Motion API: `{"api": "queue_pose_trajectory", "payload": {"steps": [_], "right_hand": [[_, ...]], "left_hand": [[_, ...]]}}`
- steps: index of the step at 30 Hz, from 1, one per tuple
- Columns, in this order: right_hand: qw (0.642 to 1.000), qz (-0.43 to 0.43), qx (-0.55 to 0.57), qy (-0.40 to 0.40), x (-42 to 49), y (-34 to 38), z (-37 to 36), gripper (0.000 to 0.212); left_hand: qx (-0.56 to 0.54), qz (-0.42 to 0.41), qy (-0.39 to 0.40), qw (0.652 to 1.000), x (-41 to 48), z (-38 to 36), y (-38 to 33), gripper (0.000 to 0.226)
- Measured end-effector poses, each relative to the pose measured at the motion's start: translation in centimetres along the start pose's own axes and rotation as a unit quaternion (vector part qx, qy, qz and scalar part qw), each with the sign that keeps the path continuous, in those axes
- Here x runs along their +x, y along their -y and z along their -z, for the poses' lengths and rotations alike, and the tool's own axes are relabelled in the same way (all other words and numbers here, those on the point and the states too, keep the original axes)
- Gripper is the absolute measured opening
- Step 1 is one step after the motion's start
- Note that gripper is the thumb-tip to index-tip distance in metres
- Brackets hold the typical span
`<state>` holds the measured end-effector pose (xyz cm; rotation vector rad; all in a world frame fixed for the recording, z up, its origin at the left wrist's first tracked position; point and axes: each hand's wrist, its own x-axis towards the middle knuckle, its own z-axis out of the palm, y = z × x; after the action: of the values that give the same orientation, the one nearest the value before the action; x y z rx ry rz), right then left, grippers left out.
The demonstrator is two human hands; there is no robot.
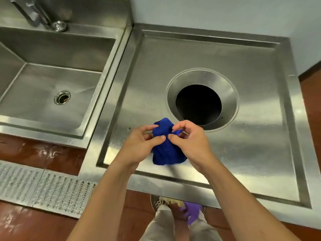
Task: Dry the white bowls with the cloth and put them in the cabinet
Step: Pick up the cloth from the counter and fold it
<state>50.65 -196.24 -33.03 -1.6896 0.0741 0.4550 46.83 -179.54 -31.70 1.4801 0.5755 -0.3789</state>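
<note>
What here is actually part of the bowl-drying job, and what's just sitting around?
Part of the job:
- blue cloth
- left hand and right hand, both gripping the cloth
No bowls or cabinet are in view.

Just there:
- sink
- tap
- round hole in the steel counter
- purple glove
- floor grate

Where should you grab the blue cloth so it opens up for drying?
Grab the blue cloth by its top edge, coming down from above. It is bunched and soft, hanging in a bundle between the left hand and the right hand, so pinching two spots along that upper edge and pulling them apart would probably let the rest fall open over the steel counter.
</note>
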Motion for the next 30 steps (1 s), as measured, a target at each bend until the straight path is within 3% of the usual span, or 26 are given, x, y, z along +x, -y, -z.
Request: {"api": "queue_pose_trajectory", "payload": {"steps": [3,6,7,9,13,16,19,23,25,28,30], "right_hand": [[0.997,0.039,0.069,-0.013,-1.8,3.5,3.4,0.036],[0.993,0.03,0.11,0.029,-3.2,6.2,7.3,0.073],[0.99,0.035,0.125,0.062,-3.7,7.1,8.5,0.075],[0.982,0.075,0.131,0.112,-4.5,8.9,11.0,0.054],[0.988,0.118,0.071,0.07,-5.9,11.8,15.0,0.02],[0.982,0.186,0.016,0.012,-6.2,13.2,18.1,0.011],[0.969,0.246,0.006,-0.001,-6.8,14.0,20.8,0.013],[0.957,0.281,-0.072,-0.012,-7.1,14.1,23.4,0.011],[0.953,0.278,-0.116,-0.029,-7.2,14.0,24.3,0.012],[0.967,0.231,-0.091,-0.05,-7.0,12.5,26.9,0.013],[0.985,0.16,-0.041,-0.045,-7.1,10.5,28.6,0.034]], "left_hand": [[0.011,-0.112,0.022,0.993,-1.4,-2.6,-3.8,0.028],[0.02,-0.196,0.062,0.978,-3.1,-4.7,-7.1,0.028],[0.027,-0.22,0.081,0.972,-3.7,-5.5,-8.1,0.027],[0.026,-0.263,0.119,0.957,-4.6,-7.5,-9.9,0.025],[0.007,-0.31,0.134,0.941,-5.5,-11.8,-12.3,0.022],[0.022,-0.329,0.136,0.934,-5.7,-14.0,-13.3,0.027],[0.045,-0.291,0.156,0.943,-5.9,-15.9,-13.4,0.029],[0.204,-0.228,0.177,0.935,-5.9,-18.6,-12.9,0.033],[0.248,-0.229,0.149,0.929,-6.0,-20.0,-12.9,0.039],[0.17,-0.252,0.114,0.946,-5.8,-22.0,-12.7,0.062],[0.08,-0.248,0.123,0.957,-5.3,-23.1,-12.6,0.05]]}}
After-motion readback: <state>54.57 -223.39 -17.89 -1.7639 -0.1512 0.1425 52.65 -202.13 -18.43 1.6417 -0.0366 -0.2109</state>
